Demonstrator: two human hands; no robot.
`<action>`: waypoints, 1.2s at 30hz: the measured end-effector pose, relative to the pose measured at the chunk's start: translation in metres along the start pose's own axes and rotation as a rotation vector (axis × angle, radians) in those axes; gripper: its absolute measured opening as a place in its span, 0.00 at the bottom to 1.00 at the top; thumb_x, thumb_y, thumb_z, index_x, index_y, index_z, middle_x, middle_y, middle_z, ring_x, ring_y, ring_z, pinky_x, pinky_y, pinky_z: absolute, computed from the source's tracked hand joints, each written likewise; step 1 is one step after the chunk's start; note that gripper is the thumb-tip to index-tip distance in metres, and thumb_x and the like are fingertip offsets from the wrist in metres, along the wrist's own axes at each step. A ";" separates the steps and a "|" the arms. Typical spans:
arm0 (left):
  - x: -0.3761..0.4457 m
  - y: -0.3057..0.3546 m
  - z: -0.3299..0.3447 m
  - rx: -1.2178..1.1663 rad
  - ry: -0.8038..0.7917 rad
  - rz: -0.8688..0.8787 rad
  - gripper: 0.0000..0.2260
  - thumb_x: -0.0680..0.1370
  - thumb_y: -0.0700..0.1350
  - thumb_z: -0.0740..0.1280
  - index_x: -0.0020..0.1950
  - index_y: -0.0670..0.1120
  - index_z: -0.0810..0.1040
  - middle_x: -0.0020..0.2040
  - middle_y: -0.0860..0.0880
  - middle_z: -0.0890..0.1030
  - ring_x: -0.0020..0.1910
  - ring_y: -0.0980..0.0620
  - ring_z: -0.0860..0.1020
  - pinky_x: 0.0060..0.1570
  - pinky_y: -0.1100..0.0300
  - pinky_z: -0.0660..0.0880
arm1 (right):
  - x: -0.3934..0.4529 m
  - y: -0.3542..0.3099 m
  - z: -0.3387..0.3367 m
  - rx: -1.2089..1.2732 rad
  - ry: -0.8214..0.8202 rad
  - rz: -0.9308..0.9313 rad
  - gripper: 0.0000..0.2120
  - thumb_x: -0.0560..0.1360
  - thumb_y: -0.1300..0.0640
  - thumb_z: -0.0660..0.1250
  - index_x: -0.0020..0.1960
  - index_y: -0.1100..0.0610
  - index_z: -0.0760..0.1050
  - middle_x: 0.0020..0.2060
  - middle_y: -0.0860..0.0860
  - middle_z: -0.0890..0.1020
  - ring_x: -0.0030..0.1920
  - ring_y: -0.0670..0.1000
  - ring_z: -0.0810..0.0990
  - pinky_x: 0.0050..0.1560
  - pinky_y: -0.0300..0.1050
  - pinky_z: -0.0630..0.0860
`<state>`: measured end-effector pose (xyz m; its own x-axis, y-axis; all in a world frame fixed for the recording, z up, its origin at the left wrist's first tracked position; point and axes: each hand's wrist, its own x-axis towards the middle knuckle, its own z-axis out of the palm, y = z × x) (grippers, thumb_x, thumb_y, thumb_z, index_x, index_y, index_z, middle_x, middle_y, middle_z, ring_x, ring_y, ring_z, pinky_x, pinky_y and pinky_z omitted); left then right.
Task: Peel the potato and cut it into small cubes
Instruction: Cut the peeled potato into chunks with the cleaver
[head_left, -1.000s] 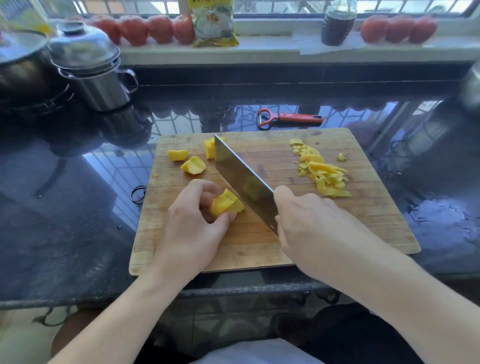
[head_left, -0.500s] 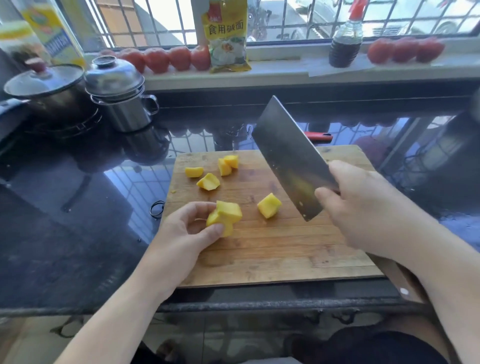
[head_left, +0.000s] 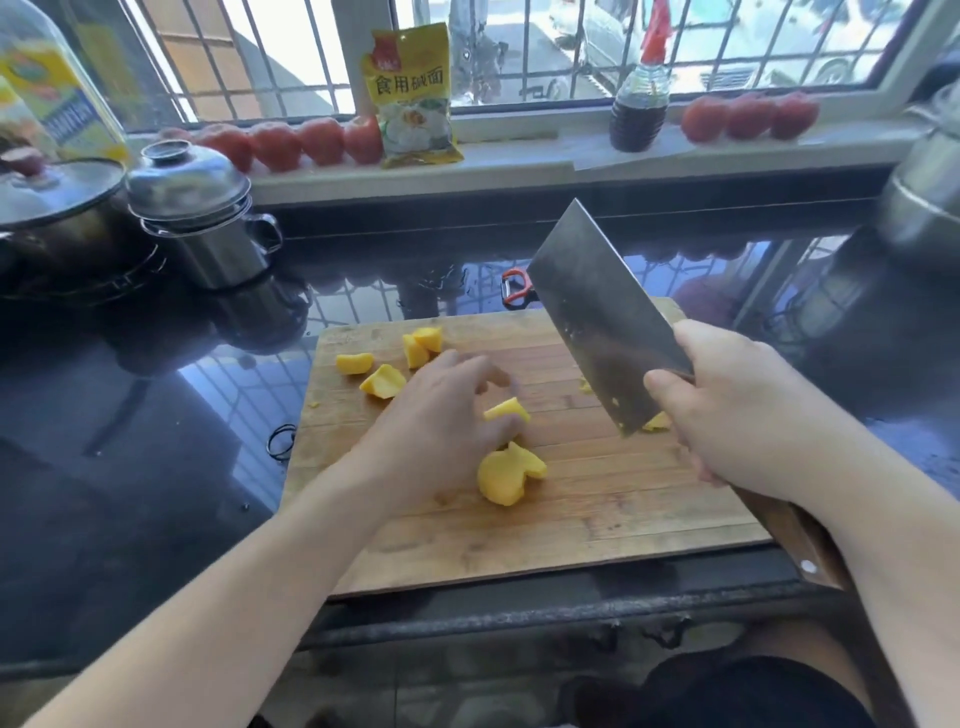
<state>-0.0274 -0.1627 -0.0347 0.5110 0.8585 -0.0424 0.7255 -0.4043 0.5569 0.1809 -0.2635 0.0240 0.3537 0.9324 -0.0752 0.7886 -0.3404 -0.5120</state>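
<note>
Right hand (head_left: 737, 405) grips the cleaver (head_left: 608, 322) by the handle, fingers wrapped round it. Blade is lifted off the cutting board (head_left: 597, 519), tip tilted up toward the far edge, lower corner hanging just above the board.

Left hand (head_left: 441, 415) is over the middle of the board, fingers reaching down around a small potato piece (head_left: 506, 410). Blurred; cannot tell if it pinches the piece or only touches it.

Big potato chunk (head_left: 509, 475) lies on the board, just beside the left hand on its near side, free of both hands. Four cut pieces (head_left: 384, 382) sit near the board's far left corner. A few yellow bits (head_left: 655, 422) lie under the blade and behind the right hand, mostly hidden.

Board sits at the near edge of the dark worktop (head_left: 130, 467). Red peeler (head_left: 517, 286) on the worktop past the board's far edge, partly hidden by the blade. Steel pot with lid (head_left: 202, 218) at the far left. Tomatoes (head_left: 291, 143), a yellow packet (head_left: 413, 98) and a dark bottle (head_left: 638, 104) on the window sill.
</note>
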 end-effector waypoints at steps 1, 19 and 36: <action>0.011 0.003 -0.001 0.055 -0.046 0.035 0.15 0.78 0.56 0.71 0.64 0.56 0.78 0.57 0.57 0.74 0.55 0.55 0.73 0.56 0.58 0.72 | 0.000 -0.001 0.000 0.008 0.003 -0.004 0.09 0.80 0.53 0.59 0.42 0.54 0.67 0.36 0.57 0.78 0.29 0.58 0.79 0.34 0.56 0.81; -0.028 -0.096 -0.017 0.171 0.300 -0.118 0.22 0.80 0.43 0.71 0.74 0.47 0.75 0.58 0.51 0.71 0.56 0.50 0.72 0.58 0.59 0.67 | 0.007 -0.014 0.019 0.037 -0.080 -0.063 0.10 0.82 0.53 0.59 0.41 0.52 0.67 0.38 0.55 0.78 0.30 0.57 0.77 0.31 0.53 0.78; -0.011 -0.006 -0.005 0.471 -0.331 0.447 0.24 0.81 0.40 0.62 0.75 0.57 0.68 0.76 0.54 0.62 0.70 0.51 0.69 0.65 0.55 0.72 | 0.001 0.004 0.005 0.070 -0.074 0.012 0.11 0.82 0.52 0.59 0.41 0.52 0.67 0.36 0.55 0.78 0.30 0.55 0.74 0.32 0.52 0.77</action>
<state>-0.0394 -0.1681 -0.0331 0.8633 0.4696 -0.1849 0.4985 -0.8507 0.1667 0.1822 -0.2636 0.0175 0.3222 0.9358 -0.1433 0.7467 -0.3443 -0.5691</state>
